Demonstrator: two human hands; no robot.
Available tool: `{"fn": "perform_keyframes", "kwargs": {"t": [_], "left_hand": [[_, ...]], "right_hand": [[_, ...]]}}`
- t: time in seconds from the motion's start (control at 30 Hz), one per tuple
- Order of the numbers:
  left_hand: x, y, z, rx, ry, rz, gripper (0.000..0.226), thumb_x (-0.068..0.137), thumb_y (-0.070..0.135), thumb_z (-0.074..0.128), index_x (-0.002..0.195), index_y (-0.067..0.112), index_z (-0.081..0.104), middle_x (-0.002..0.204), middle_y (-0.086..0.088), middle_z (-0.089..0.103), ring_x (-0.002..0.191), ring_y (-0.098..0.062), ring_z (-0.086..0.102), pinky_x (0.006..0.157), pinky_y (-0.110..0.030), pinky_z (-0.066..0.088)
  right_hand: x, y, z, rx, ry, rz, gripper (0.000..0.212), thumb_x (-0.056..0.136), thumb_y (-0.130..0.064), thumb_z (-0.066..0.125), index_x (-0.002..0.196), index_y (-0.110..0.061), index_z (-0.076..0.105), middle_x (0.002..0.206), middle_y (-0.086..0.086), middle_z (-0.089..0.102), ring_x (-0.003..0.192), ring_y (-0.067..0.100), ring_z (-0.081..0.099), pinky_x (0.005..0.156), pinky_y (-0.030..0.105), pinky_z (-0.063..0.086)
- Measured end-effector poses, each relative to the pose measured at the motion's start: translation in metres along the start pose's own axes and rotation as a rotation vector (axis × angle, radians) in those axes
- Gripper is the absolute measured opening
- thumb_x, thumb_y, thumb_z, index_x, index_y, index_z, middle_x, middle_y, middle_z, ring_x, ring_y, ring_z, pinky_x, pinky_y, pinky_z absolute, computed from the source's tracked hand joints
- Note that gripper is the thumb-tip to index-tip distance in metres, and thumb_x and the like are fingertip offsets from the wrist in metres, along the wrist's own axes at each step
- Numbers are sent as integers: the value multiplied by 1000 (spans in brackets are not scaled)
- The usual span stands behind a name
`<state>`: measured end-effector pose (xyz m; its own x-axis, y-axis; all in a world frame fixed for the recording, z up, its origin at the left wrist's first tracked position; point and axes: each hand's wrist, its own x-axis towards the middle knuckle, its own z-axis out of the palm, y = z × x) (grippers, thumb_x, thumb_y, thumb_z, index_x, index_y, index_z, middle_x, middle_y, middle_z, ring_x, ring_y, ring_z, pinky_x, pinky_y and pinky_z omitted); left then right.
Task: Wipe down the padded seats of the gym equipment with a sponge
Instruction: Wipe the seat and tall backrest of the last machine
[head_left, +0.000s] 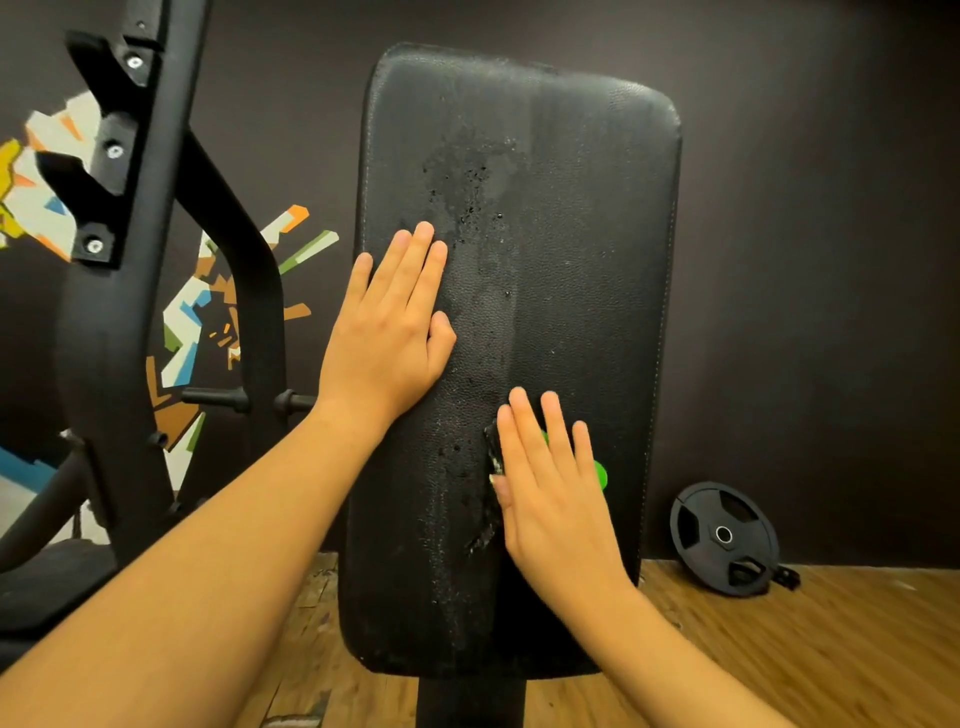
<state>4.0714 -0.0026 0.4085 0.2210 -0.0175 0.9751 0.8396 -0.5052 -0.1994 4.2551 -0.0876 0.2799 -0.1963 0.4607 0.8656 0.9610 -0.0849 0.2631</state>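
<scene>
- Flat and straight-fingered, our right hand (550, 493) presses the green sponge (601, 474) against the lower middle of the black padded seat (587, 234).
- Our left hand (389, 322) rests open, palm down, on the pad's left edge, higher up.
- Down the pad's centre run wet streaks (467, 208).
- Right of the pad, a weight plate (724, 538) leans against the dark wall (805, 260).

I read: padded seat (571, 260) black pebbled leatherette, wet sheen in streaks; rack frame (119, 338) matt black metal; weight plate (723, 535) matt black; floor (779, 649) grained wood.
</scene>
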Motion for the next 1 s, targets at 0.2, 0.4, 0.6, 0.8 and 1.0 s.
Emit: {"fn": "perform_keyframes", "kwargs": {"t": [0.2, 0.4, 0.6, 0.8, 1.0], "left_hand": [[0, -1, 1, 2, -6, -4, 62, 100, 26, 36, 158, 5, 28, 166, -12, 23, 154, -28, 20, 125, -50, 17], [-2, 1, 0, 3, -32, -10, 61, 101, 26, 35, 159, 7, 26, 167, -11, 20, 155, -26, 16, 125, -49, 15], [-2, 1, -1, -6, -18, -15, 61, 101, 27, 34, 158, 6, 28, 166, -12, 22, 154, -27, 18, 125, -50, 16], [-3, 1, 0, 13, -26, -16, 61, 101, 26, 34, 158, 6, 27, 166, -12, 22, 155, -27, 18, 125, -50, 16], [-3, 1, -1, 12, -46, -26, 61, 102, 27, 32, 159, 7, 25, 167, -11, 19, 155, -26, 15, 126, -48, 13]], "right_hand": [[29, 5, -8, 21, 41, 120, 60, 107, -30, 28, 162, -8, 18, 170, 11, 10, 157, 34, -1, 124, 56, 15], [-22, -19, 7, 49, 1, 145, 62, 106, -30, 31, 162, -11, 12, 171, 11, 6, 157, 33, -3, 124, 55, 14], [-86, -20, 27, 14, -102, -64, 67, 98, -36, 33, 158, -14, 13, 171, 5, -6, 157, 30, -3, 124, 53, 19], [-21, -8, -1, 40, -61, 91, 64, 105, -29, 41, 161, -10, 15, 170, 12, 7, 157, 35, -1, 124, 54, 13], [-31, -17, 8, 33, -34, 144, 65, 106, -27, 36, 161, -9, 9, 170, 13, 1, 157, 34, -8, 125, 50, 0]]}}
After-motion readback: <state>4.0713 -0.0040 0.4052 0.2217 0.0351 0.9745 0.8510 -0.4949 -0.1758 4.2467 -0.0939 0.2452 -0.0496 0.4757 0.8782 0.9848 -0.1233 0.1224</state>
